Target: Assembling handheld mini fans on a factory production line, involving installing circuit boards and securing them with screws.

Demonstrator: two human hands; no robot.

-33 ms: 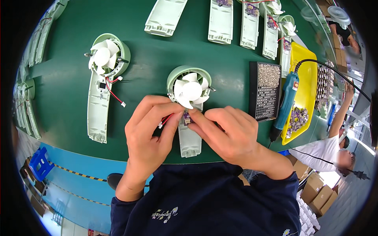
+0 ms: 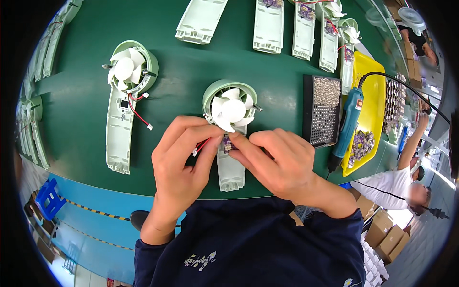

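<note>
A pale green fan housing [image 2: 208, 91] with a white fan blade [image 2: 233, 111] lies before me, its long handle shell [image 2: 231, 174] toward my body. At the top of that shell sits a small purple circuit board [image 2: 227, 143], partly covered by my fingers. My right hand [image 2: 282, 160] is closed, thumb and forefinger on the board. My left hand [image 2: 184, 160] is pinched just below the blade, against the board's upper left; what its fingertips hold is hidden. Red and dark wires with a white connector [image 2: 194, 152] come out beside the left thumb.
Another fan housing [image 2: 154, 67] with loose wires lies left. Several handle shells [image 2: 267, 28] line the far side. On the right are a black screw tray [image 2: 321, 112], a blue electric screwdriver [image 2: 351, 112] and a yellow tray [image 2: 370, 91] with circuit boards. A person sits beyond.
</note>
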